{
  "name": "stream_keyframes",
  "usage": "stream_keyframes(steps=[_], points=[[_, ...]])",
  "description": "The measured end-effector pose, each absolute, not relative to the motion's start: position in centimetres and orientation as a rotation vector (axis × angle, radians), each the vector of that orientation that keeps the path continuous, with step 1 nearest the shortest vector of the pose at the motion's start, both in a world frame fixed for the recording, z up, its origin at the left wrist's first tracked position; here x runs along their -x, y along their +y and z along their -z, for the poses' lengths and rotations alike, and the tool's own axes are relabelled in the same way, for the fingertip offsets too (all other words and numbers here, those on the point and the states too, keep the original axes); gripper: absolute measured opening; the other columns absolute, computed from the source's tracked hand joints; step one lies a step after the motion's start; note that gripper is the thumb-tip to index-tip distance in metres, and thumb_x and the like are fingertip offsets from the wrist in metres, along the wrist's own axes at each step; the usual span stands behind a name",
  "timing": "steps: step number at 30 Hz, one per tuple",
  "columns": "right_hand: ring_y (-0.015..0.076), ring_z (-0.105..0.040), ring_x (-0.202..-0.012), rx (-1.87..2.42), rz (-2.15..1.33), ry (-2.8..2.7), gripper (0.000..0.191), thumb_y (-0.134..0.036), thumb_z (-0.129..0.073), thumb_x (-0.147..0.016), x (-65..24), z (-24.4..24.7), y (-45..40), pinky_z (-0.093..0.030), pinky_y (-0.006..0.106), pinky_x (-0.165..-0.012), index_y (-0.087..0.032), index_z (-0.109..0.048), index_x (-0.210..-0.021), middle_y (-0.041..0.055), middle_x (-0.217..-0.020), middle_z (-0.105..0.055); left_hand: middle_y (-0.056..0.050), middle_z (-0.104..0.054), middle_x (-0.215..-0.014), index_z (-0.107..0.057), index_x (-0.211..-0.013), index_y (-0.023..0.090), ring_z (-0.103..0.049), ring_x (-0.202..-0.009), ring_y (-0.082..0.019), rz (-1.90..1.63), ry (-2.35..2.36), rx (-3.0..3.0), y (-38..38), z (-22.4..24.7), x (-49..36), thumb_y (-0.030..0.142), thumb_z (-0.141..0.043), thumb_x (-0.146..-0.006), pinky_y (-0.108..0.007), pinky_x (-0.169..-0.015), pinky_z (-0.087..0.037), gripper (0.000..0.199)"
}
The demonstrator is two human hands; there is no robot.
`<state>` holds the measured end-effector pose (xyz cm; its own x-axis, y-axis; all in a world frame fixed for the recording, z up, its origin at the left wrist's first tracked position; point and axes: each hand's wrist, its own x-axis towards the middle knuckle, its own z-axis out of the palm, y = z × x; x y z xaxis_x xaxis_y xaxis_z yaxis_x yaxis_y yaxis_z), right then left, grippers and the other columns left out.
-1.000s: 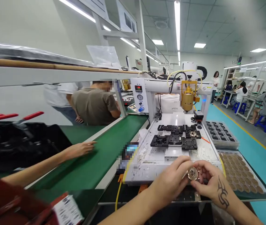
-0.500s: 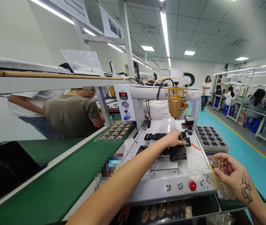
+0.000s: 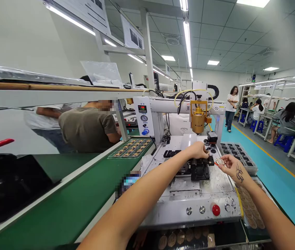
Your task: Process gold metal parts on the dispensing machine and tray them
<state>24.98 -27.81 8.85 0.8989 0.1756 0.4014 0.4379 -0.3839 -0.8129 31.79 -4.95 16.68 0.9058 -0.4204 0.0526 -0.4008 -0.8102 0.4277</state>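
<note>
My left hand point(image 3: 199, 150) is at the black fixture point(image 3: 200, 170) on the machine's white bed, its fingers pinched round something small that I cannot make out. To its right, my right hand point(image 3: 228, 166) grips a round, gold-rimmed watch case point(image 3: 219, 161) between thumb and fingers, close to the fixture's right end. The gold cylindrical head point(image 3: 197, 119) of the machine hangs above and behind my left hand. A thin orange-red stick is partly hidden behind the case.
A tray of gold parts point(image 3: 132, 148) lies on the green belt point(image 3: 85, 194) at left. Stacked trays of black parts point(image 3: 237, 156) stand right of the machine. Round pieces point(image 3: 250, 205) lie at lower right. A red button point(image 3: 216, 209) is on the front panel. People sit and stand farther off.
My right hand has moved up and left with the watch case, from the machine's right edge to beside the fixture. My left hand stays at the fixture. The view has shifted slightly.
</note>
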Motion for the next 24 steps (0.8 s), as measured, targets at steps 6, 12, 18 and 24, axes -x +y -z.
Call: stream_keyframes(steps=[6, 12, 18, 24], points=[[0.0143, -0.057, -0.073, 2.166, 0.083, -0.698, 0.032, -0.038, -0.085, -0.082, -30.9, -10.2, -25.1, -0.048, 0.029, -0.070, -0.017, -0.070, -0.100, -0.0013, -0.086, -0.065, -0.008, -0.080, -0.100, -0.071, -0.104, 0.016, -0.074, -0.093, -0.022, -0.094, -0.552, -2.267, -0.1, -18.5, -28.2, 0.039, -0.076, -0.081, -0.032, -0.084, -0.056, 0.033], [0.0159, -0.065, -0.077, 2.277, -0.091, -0.882, 0.032, -0.044, -0.083, -0.091, -33.2, -11.2, -24.8, -0.054, 0.032, -0.073, -0.017, -0.076, -0.104, -0.0002, -0.088, -0.072, -0.006, -0.077, -0.099, -0.068, -0.105, 0.019, -0.072, -0.091, -0.021, -0.098, -0.516, -2.090, 3.6, -18.4, -22.5, 0.041, -0.075, -0.081, -0.036, -0.088, -0.058, 0.033], [0.0241, -0.066, -0.103, 2.332, 0.018, -0.907, 0.037, -0.053, -0.074, -0.097, -32.8, -10.7, -24.6, -0.053, 0.042, -0.094, -0.019, -0.082, -0.111, 0.0094, -0.108, -0.074, -0.003, -0.072, -0.099, -0.068, -0.105, 0.020, -0.065, -0.086, -0.017, -0.076, -0.463, -1.961, 5.5, -17.8, -18.4, 0.041, -0.076, -0.080, -0.033, -0.083, -0.055, 0.034], [0.0259, -0.064, -0.109, 2.359, 0.139, -0.854, 0.031, -0.048, -0.074, -0.097, -32.5, -9.6, -24.3, -0.050, 0.044, -0.099, -0.019, -0.081, -0.105, 0.0080, -0.108, -0.071, -0.002, -0.071, -0.097, -0.067, -0.109, 0.021, -0.064, -0.084, -0.017, -0.102, -0.398, -1.937, 6.8, -17.4, -14.5, 0.038, -0.073, -0.081, -0.033, -0.079, -0.054, 0.034]])
